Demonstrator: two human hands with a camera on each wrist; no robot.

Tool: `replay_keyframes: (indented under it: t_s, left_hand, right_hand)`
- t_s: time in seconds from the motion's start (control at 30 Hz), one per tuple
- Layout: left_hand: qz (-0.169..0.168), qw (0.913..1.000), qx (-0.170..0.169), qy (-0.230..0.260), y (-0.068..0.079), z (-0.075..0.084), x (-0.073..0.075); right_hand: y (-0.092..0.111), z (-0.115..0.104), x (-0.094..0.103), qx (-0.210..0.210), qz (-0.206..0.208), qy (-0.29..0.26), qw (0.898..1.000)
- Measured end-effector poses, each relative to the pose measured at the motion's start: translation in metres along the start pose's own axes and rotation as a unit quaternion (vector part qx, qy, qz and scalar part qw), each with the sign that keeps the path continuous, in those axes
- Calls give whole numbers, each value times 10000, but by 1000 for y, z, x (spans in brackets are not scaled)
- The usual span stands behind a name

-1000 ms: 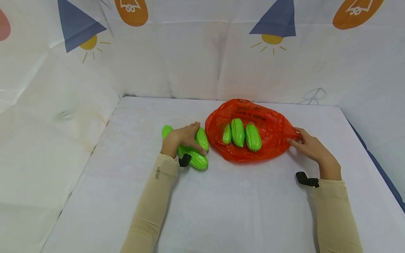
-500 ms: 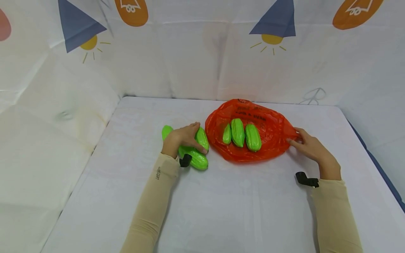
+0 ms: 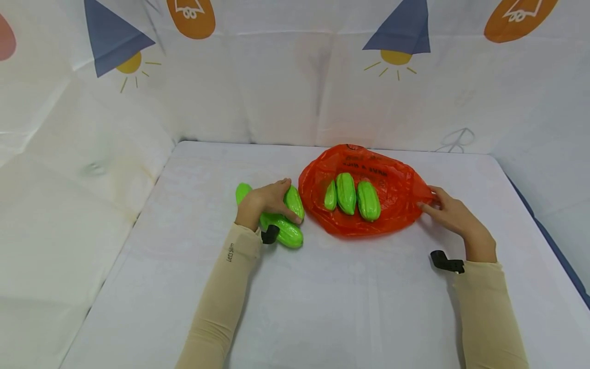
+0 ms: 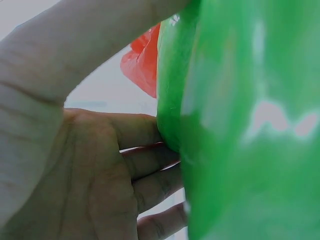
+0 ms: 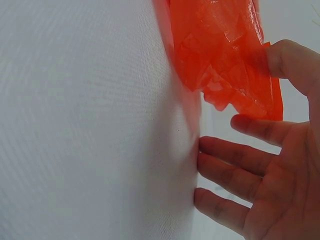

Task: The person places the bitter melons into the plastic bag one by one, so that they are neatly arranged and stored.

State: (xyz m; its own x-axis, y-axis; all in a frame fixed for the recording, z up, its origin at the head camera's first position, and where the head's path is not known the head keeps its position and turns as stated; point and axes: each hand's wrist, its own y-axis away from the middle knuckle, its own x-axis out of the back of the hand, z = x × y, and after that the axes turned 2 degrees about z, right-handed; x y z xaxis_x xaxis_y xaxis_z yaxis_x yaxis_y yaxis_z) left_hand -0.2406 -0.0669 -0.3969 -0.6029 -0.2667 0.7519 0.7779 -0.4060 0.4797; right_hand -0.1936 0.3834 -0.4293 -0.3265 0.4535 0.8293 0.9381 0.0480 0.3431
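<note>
My left hand [image 3: 266, 201] spans a glossy green ridged vegetable [image 3: 294, 202], its thumb on the near side and its fingers on the far side. In the left wrist view, those fingers touch the lower end of this vegetable [image 4: 172, 85]. Closer to the camera lies another green vegetable [image 3: 287, 234], and a third one [image 3: 243, 190] shows behind the wrist, partly hidden. My right hand [image 3: 454, 212] pinches the right end of a red plastic bag [image 3: 396, 205] between thumb and index finger. Its other fingertips rest at the white tabletop in the right wrist view.
On the bag lie three green vegetables: a small one [image 3: 330, 196], a middle one [image 3: 346, 193] and a right one [image 3: 369, 200]. A white cloth covers the table [image 3: 332, 297]. Printed white fabric [image 3: 276, 92] hangs behind and along the sides.
</note>
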Motion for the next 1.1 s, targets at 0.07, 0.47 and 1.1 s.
replay_keyframes:
  t_s: [0.07, 0.47, 1.1]
  left_hand:
    - [-1, 10000, -1, -5, 0, 1, 0]
    - [136, 9993, -148, -322, 1, 3, 1]
    - [1441, 9869, -647, 340, 13, -10, 20]
  right_hand:
    - [0, 0, 0, -5, 10, 17, 10000]
    - [-1, 2, 0, 40, 36, -32, 10000]
    - [1, -2, 2, 73, 9, -108, 9999]
